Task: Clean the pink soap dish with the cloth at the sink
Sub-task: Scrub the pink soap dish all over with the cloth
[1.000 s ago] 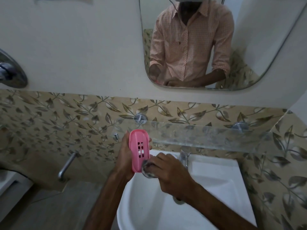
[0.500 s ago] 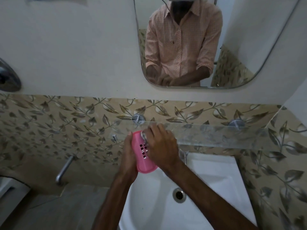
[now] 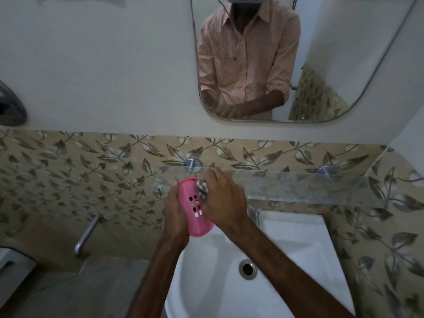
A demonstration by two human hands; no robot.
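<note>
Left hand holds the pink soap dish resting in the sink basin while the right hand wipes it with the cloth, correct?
Not quite. The head view shows the left hand holding the pink soap dish upright above the sink, not resting in it. The right hand does wipe it with the cloth.

A single head-worn wide-angle camera looks forward and down, close above the sink [image 3: 298,232] at 5 o'clock, facing the tiled wall [image 3: 91,180], with the mirror [image 3: 344,42] at 1 o'clock.
</note>
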